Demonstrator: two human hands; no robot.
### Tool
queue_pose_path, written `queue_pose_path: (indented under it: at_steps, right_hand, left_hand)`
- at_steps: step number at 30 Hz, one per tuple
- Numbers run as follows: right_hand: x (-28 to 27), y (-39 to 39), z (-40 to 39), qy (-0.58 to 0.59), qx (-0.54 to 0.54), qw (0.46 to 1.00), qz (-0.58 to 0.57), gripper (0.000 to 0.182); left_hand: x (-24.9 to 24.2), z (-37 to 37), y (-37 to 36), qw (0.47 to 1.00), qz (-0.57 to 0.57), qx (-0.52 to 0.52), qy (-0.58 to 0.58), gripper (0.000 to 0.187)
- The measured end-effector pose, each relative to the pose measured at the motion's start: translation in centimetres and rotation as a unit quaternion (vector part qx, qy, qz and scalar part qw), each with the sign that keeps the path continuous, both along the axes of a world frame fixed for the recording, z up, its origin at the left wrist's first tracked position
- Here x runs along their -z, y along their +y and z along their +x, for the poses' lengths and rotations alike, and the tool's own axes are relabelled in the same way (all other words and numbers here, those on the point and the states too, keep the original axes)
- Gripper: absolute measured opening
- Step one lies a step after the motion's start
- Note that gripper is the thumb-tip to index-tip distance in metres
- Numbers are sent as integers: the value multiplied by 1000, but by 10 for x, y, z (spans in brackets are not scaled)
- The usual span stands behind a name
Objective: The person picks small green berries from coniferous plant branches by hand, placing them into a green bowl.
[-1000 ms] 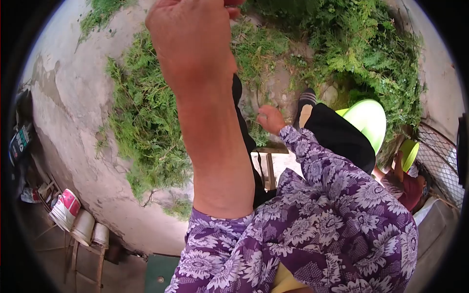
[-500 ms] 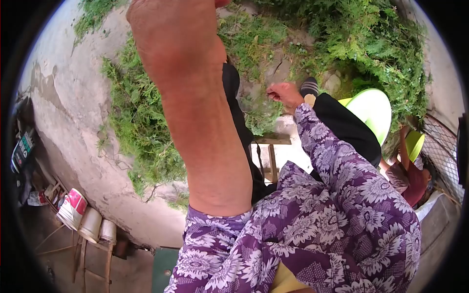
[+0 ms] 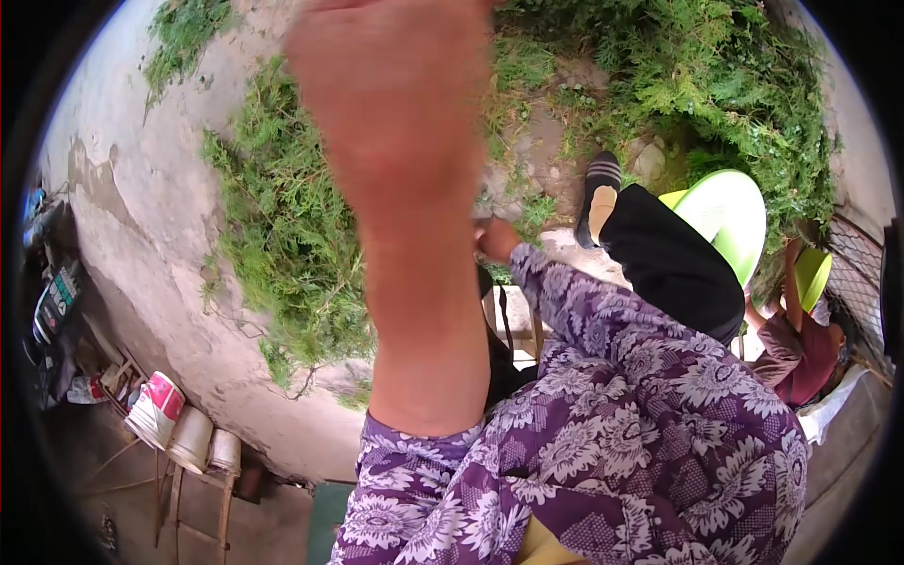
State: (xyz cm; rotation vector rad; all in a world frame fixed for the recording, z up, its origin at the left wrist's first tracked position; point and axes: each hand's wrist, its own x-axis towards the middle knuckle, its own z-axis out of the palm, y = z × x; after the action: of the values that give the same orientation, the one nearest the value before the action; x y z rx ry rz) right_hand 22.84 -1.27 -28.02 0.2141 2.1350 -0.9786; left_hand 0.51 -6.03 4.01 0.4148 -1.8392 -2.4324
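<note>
My left hand (image 3: 395, 66) is raised very close to the camera, blurred, with its fingers cut off by the top edge. Its bare forearm rises from a purple flowered sleeve (image 3: 405, 490) and covers the middle of the view. Lower down, my right hand (image 3: 499, 241) is partly behind that forearm; its visible fingers look curled, and anything inside them is hidden. Near it are a wooden stool or frame (image 3: 532, 325) and feathery green branches (image 3: 301, 226) on the ground. My foot in a dark striped shoe (image 3: 603, 184) extends from a black trouser leg (image 3: 669, 264).
To the right is a lime-green round object (image 3: 734, 217). Beyond it crouches another person in a maroon top (image 3: 810, 353), beside wire mesh (image 3: 857, 273). White buckets (image 3: 188, 438) rest on a wooden stand at lower left. More greenery (image 3: 716, 75) lies at upper right.
My right hand has moved left and down, partly behind the left forearm. The left hand and forearm have shifted right. More of the striped shoe shows now.
</note>
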Motion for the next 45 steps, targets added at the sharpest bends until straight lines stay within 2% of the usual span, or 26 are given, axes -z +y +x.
queue_pose_path:
  at_steps: [1, 3, 4, 5, 6, 7, 8, 10, 12, 13, 20, 24, 25, 30, 32, 36, 38, 39, 43, 45]
  right_hand:
    - [7, 12, -7, 2, 3, 1000, 1, 21]
    - [15, 27, -24, 32, 22, 995, 92, 17]
    - [21, 26, -26, 38, 20, 995, 91, 17]
    - [24, 21, -28, 40, -35, 992, 115, 17]
    - [28, 18, -33, 41, -89, 986, 138, 17]
    - [35, 17, -42, 47, -90, 985, 136, 17]
    - [41, 17, -47, 52, -98, 985, 133, 17]
    - [51, 20, -51, 55, -113, 984, 126, 17]
    - [60, 24, -50, 54, -127, 983, 119, 17]
    - [63, 26, -50, 55, -133, 983, 115, 17]
    - [68, 48, -48, 63, -173, 977, 106, 17]
    - [39, 40, -45, 82, -145, 982, 89, 20]
    - [45, 34, -38, 102, -109, 986, 79, 23]
    - [61, 16, -38, 74, -124, 985, 91, 19]
    - [68, 22, -41, 64, -189, 975, 97, 32]
    - [69, 48, -51, 76, -181, 976, 94, 24]
    - [69, 59, -64, 44, 42, 995, 75, 15]
    - [69, 68, -67, 79, 121, 984, 101, 15]
    - [69, 106, -113, 94, 295, 941, 138, 15]
    - [60, 106, -136, 102, 285, 937, 174, 15]
  left_hand:
    - [-6, 2, 9, 996, -78, -11, -43, 22]
    - [12, 6, 12, 974, -98, 198, 52, 21]
    - [34, 15, 39, 977, -44, 146, 152, 22]
    - [21, 20, 36, 954, -131, 256, 90, 21]
    - [22, 28, 46, 954, -147, 234, 116, 22]
    - [27, 39, 59, 953, -163, 214, 141, 23]
    - [29, 46, 66, 929, -208, 248, 177, 24]
    - [25, 60, 70, 924, -212, 257, 187, 18]
    - [25, 66, 71, 891, -218, 372, 140, 23]
    - [25, 69, 71, 883, -216, 396, 133, 23]
    - [25, 70, 75, 910, -189, 342, 137, 23]
    - [24, 72, 72, 898, -198, 365, 143, 23]
    - [24, 71, 71, 898, -198, 366, 145, 24]
    - [25, 70, 69, 900, -200, 361, 139, 24]
    - [25, 69, 70, 902, -193, 359, 140, 24]
    - [24, 68, 70, 907, -187, 350, 142, 24]
    - [23, 68, 68, 908, -183, 349, 140, 24]
    - [23, 68, 67, 908, -183, 351, 140, 25]
    - [23, 70, 67, 910, -180, 347, 136, 25]
    - [21, 69, 66, 910, -177, 348, 137, 25]
